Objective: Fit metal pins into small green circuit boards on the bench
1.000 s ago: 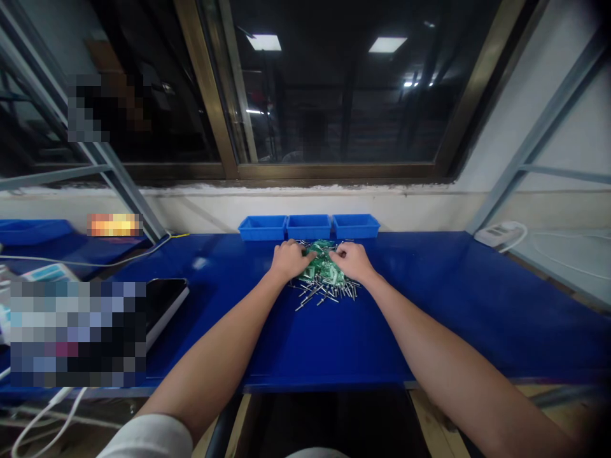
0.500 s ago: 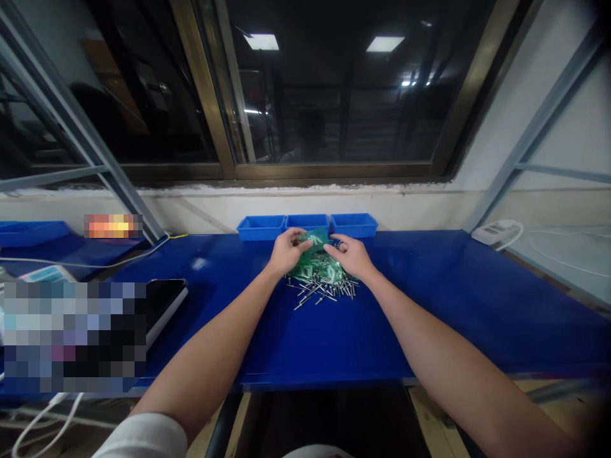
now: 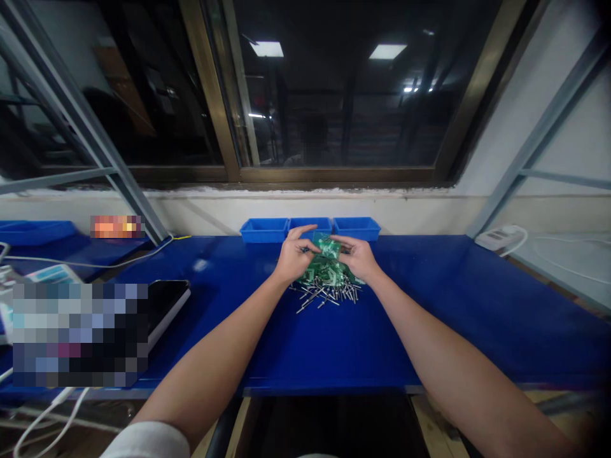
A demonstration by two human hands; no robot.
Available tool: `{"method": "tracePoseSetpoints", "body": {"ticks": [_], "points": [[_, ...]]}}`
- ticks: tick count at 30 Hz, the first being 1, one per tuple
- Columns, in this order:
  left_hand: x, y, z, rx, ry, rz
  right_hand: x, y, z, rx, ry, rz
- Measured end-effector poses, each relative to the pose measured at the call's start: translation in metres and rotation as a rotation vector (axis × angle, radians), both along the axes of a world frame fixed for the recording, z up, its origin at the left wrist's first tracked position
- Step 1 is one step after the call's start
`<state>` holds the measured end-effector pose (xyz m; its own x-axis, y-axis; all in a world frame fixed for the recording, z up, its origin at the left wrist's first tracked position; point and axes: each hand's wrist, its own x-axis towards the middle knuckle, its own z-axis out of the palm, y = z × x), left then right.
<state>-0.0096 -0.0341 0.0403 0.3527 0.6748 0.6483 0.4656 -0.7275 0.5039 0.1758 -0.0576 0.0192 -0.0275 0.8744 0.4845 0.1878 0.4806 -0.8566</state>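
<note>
Head view, hands (image 3: 296, 256) hiding green circuit boards (image 3: 327, 270)

Green circuit boards (image 3: 327, 270) heaped, overlapping; loose metal pins (image 3: 329, 296) splayed beneath, crisscrossed.

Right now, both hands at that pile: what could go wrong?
Lifting the green boards could drag the loose metal pins and scatter them across the bench. The left hand and right hand are bare, so sharp pin ends might prick them.
</note>
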Motion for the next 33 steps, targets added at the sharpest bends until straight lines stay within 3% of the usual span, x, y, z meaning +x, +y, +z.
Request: {"method": "tracePoseSetpoints", "body": {"ticks": [8,13,16,21,25,29,33], "points": [[0.004,0.003,-0.014,-0.155,-0.148,-0.139,-0.003,0.000,-0.004,-0.087,-0.024,-0.153],[0.006,0.011,-0.022,-0.255,-0.266,-0.146,-0.005,0.000,-0.003,-0.019,-0.086,-0.263],[-0.001,0.022,-0.023,-0.229,-0.339,-0.027,-0.001,0.000,-0.004,0.032,-0.153,-0.331],[-0.027,0.041,-0.022,-0.088,-0.427,0.316,0.003,0.000,-0.007,0.041,-0.348,-0.354],[-0.042,0.051,-0.023,-0.093,-0.436,0.518,0.001,-0.002,-0.007,0.076,-0.416,-0.345],[-0.049,0.063,-0.025,-0.095,-0.501,0.554,-0.001,-0.002,-0.006,0.074,-0.429,-0.349],[-0.055,0.079,-0.029,-0.085,-0.447,0.497,0.000,-0.001,-0.007,0.076,-0.425,-0.351]]}}
